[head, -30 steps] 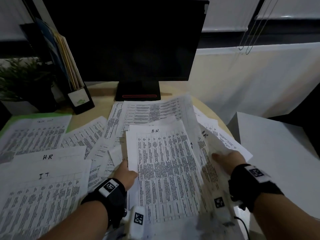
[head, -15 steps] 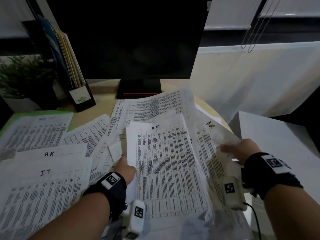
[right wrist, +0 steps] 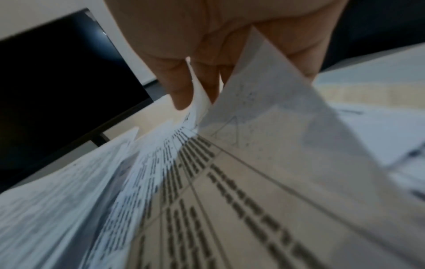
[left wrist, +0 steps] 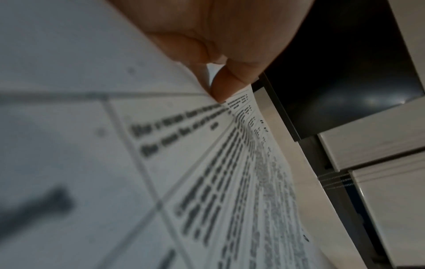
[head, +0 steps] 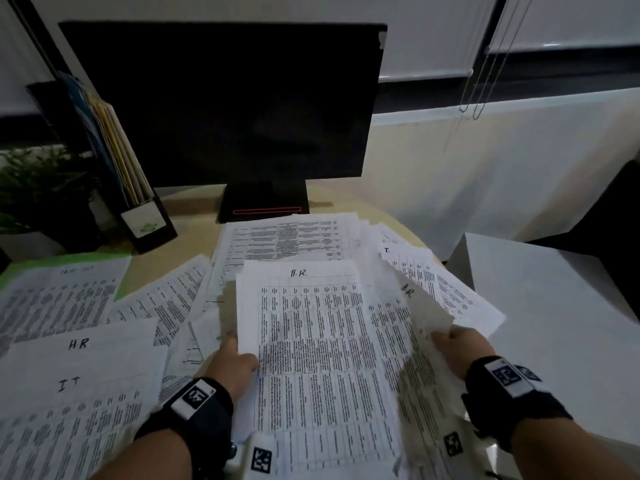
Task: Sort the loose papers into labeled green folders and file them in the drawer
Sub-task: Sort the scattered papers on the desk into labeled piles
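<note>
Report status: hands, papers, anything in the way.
Left hand pinches H.R. sheet; right hand grips next sheet. Folder buried under papers. Nothing filed.

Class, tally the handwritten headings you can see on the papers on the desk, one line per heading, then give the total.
H.R sheets: 3
I T sheet: 1
sheet showing only T., the rest of the heading covered: 1
Total: 5

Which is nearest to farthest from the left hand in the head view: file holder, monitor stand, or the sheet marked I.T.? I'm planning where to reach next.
From the left hand:
1. Sheet marked I.T., just to its left on the desk.
2. Monitor stand, straight ahead at the back of the desk.
3. File holder, back left beside the plant; close to the stand's distance, so that order is less sure.
</note>
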`<action>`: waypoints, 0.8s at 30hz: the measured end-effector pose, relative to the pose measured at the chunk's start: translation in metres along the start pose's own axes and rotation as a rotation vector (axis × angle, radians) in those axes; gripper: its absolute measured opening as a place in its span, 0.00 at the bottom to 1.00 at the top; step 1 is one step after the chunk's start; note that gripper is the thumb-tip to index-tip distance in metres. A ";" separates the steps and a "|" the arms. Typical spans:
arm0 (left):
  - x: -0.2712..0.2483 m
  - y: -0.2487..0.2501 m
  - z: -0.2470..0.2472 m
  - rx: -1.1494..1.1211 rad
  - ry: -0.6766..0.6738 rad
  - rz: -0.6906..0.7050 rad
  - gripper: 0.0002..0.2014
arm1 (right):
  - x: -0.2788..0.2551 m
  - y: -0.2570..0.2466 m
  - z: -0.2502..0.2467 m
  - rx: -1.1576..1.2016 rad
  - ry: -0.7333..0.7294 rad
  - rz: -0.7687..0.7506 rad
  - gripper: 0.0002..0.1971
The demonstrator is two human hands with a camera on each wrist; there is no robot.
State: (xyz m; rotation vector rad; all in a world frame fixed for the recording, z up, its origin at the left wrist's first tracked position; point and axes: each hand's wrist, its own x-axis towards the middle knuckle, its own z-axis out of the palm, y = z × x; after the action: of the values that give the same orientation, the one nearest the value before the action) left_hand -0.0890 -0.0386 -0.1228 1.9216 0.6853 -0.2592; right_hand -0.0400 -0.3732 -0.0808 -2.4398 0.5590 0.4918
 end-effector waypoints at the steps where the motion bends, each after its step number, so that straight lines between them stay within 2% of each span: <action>1: -0.003 0.002 0.005 -0.015 -0.004 0.007 0.18 | -0.001 0.003 0.001 -0.009 -0.024 0.008 0.17; 5: -0.007 0.003 0.027 0.058 -0.029 0.064 0.13 | 0.000 0.004 -0.011 0.043 -0.092 0.041 0.19; 7: -0.009 0.005 0.038 0.107 -0.027 0.088 0.13 | 0.003 0.002 -0.019 0.003 -0.085 0.018 0.15; 12: -0.008 0.008 0.052 0.210 -0.012 0.099 0.16 | -0.010 -0.019 -0.037 -0.178 0.005 -0.140 0.11; 14: -0.002 0.005 0.054 0.252 -0.024 0.073 0.17 | -0.018 -0.027 -0.047 -0.103 0.029 -0.173 0.15; 16: 0.002 0.001 0.056 0.297 -0.053 0.036 0.19 | -0.022 -0.028 -0.061 0.093 0.077 -0.213 0.16; 18: 0.002 -0.003 0.055 0.306 -0.065 0.000 0.19 | -0.025 -0.029 -0.079 0.285 0.175 -0.279 0.11; 21: 0.000 -0.008 0.054 0.240 -0.087 0.011 0.17 | -0.021 -0.023 -0.091 0.323 0.287 -0.319 0.08; 22: -0.003 -0.009 0.055 0.227 -0.089 0.011 0.16 | -0.018 -0.019 -0.089 0.371 0.297 -0.317 0.06; 24: -0.004 -0.010 0.055 0.201 -0.077 -0.002 0.16 | -0.011 -0.005 -0.074 0.630 0.169 -0.221 0.01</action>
State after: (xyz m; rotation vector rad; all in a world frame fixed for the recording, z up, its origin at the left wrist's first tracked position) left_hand -0.0913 -0.0860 -0.1528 2.0895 0.6293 -0.4149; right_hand -0.0307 -0.4115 -0.0170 -1.9090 0.4233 0.0035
